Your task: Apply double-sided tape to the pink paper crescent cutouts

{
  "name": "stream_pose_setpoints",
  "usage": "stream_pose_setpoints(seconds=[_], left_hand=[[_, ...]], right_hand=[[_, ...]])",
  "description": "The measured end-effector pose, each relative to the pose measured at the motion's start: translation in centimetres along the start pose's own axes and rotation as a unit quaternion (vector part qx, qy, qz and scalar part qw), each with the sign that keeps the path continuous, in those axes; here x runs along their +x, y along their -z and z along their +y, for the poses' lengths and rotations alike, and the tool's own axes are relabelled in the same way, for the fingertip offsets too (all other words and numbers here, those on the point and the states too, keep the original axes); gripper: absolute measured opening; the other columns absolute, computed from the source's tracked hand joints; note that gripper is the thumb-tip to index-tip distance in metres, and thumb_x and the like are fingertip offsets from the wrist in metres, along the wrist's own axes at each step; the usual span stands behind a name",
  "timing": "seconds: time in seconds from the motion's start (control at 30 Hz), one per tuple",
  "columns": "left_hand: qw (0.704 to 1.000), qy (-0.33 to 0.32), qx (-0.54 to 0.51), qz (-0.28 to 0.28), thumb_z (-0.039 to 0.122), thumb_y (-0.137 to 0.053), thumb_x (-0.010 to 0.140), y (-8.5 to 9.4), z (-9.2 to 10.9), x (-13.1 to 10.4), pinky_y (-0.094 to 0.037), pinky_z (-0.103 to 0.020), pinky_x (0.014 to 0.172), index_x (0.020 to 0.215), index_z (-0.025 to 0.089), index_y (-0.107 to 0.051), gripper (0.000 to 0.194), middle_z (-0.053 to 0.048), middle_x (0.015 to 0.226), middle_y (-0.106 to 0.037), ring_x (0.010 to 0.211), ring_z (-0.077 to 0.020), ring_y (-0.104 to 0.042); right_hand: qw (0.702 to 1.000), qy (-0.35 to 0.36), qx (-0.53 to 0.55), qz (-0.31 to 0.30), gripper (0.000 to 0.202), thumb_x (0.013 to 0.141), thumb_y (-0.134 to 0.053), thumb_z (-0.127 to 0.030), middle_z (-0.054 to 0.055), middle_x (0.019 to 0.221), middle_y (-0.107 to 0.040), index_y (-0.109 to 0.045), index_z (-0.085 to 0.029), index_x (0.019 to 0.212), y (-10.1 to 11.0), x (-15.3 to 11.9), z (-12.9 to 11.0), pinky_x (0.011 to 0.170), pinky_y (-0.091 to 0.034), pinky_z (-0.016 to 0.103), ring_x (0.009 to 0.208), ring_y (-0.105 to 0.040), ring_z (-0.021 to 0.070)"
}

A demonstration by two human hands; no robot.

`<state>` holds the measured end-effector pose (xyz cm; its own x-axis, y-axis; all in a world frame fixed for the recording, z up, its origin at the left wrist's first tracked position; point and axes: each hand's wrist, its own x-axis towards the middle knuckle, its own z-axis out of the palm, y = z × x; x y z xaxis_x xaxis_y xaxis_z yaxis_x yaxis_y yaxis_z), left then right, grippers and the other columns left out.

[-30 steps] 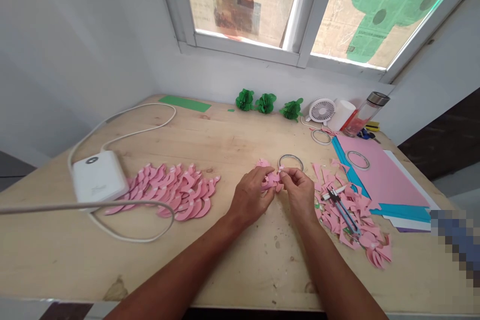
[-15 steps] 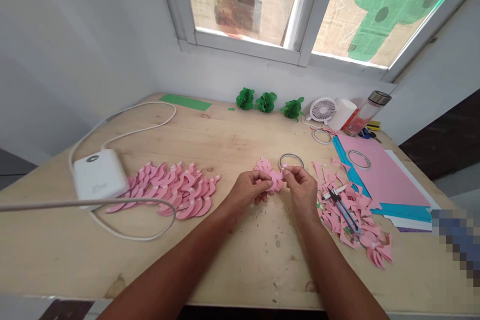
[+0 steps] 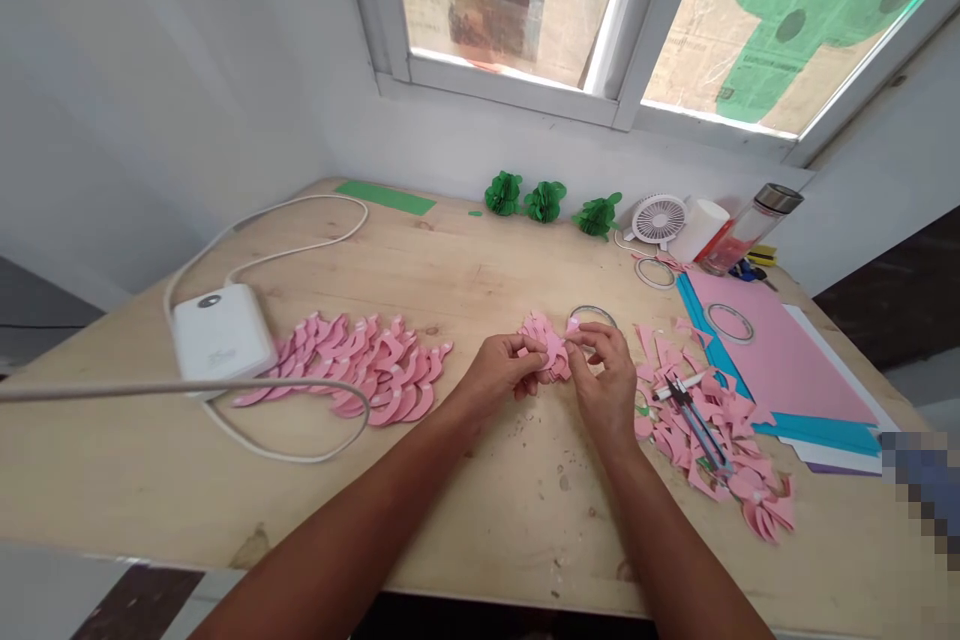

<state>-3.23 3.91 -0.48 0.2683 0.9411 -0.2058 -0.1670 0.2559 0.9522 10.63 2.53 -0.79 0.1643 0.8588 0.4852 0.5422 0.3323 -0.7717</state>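
Near the middle of the table, a layered pink paper flower point(image 3: 553, 350) is between my hands. My left hand point(image 3: 508, 365) pinches its left side with thumb and fingers. At its right edge my right hand point(image 3: 606, 370) is closed, fingertips on a pink petal. A roll of tape point(image 3: 592, 310) lies just behind my right hand, partly covered by it. Left of my hands, overlapping rows of curved pink paper petals point(image 3: 386, 370) with small white patches lie on the wood. To the right is a heap of pink paper scraps point(image 3: 679, 420) with a compass-like tool point(image 3: 701, 425) on top.
A white power bank-like box point(image 3: 225, 335) with a looping cable point(image 3: 330, 385) is at left. Green paper flowers point(image 3: 545, 202), a small fan point(image 3: 658, 220) and a glass bottle point(image 3: 750, 230) stand along the wall. Pink sheets point(image 3: 787, 350) lie at right with a tape roll point(image 3: 729, 323).
The view has shifted slightly, so the table's contents sit a little farther right. Both hands stay on the pink flower, and my right fingers have curled further over its edge.
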Motion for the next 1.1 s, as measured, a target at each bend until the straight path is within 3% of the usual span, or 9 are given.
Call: stream_pose_setpoints(seconds=[0.2, 0.33, 0.6, 1.1], left_hand=[[0.999, 0.002, -0.018, -0.031, 0.022, -0.061, 0.067, 0.23, -0.08, -0.11, -0.033, -0.018, 0.039, 0.071, 0.012, -0.062, 0.011, -0.002, 0.056, -0.061, 0.041, -0.0069, -0.050], [0.999, 0.010, -0.028, -0.022, 0.022, -0.062, 0.066, 0.26, -0.22, 0.01, -0.033, -0.018, 0.038, 0.071, 0.011, -0.062, 0.012, -0.002, 0.055, -0.060, 0.040, -0.0070, -0.049], [0.999, 0.026, -0.030, -0.033, 0.024, -0.060, 0.068, 0.48, -0.33, 0.18, -0.032, -0.017, 0.037, 0.063, 0.012, -0.058, 0.013, -0.001, 0.053, -0.059, 0.039, -0.0063, -0.048], [0.999, 0.015, -0.006, -0.035, 0.025, -0.059, 0.066, 0.62, 0.18, -0.04, -0.028, -0.017, 0.036, 0.059, 0.012, -0.054, 0.016, 0.001, 0.050, -0.056, 0.037, -0.0056, -0.045]], right_hand=[[0.998, 0.039, -0.047, 0.008, 0.011, 0.076, -0.054, -0.022, 0.006, 0.097, -0.054, -0.064, -0.023, 0.081, -0.27, -0.14, 0.30, 0.080, -0.041, 0.037, 0.097, -0.049, 0.0212], [0.993, 0.073, -0.087, 0.026, 0.010, 0.077, -0.055, -0.022, 0.007, 0.100, -0.054, -0.065, -0.022, 0.081, -0.30, -0.20, 0.35, 0.086, -0.038, 0.040, 0.100, -0.046, 0.0224], [0.977, 0.156, -0.143, 0.037, 0.010, 0.077, -0.055, -0.018, 0.008, 0.104, -0.053, -0.065, -0.020, 0.079, -0.36, -0.29, 0.19, 0.082, -0.040, 0.039, 0.099, -0.045, 0.0223], [0.962, 0.218, -0.163, 0.007, 0.011, 0.079, -0.054, -0.015, 0.009, 0.104, -0.053, -0.064, -0.020, 0.077, -0.42, -0.03, 0.12, 0.081, -0.042, 0.039, 0.099, -0.046, 0.0229]])
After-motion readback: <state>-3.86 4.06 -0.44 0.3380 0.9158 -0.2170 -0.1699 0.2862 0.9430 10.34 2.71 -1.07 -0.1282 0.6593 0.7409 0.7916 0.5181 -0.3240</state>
